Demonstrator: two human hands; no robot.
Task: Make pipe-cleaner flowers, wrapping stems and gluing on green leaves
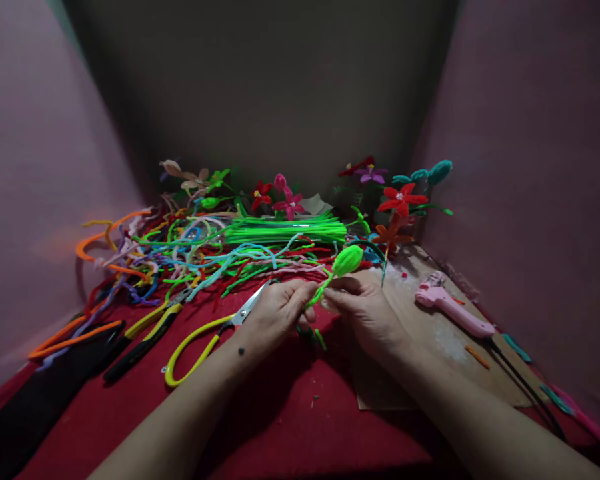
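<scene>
Between my two hands is a bright green pipe-cleaner bud on a twisted green stem, its rounded head tilted up to the right. My left hand is closed, thumb and fingers pinching the lower stem. Just below the bud's head, my right hand pinches the stem from the other side. Part of the stem is hidden by the fingers. A short green piece shows under my hands. Scissors with yellow handles lie beside my left wrist, the blades partly behind that hand.
Pliers lie at the left, near tangled coloured pipe cleaners. A green pipe-cleaner bundle lies behind. Finished-looking pipe-cleaner flowers stand at the back. On the right, a pink glue gun with a cord rests on a brown board.
</scene>
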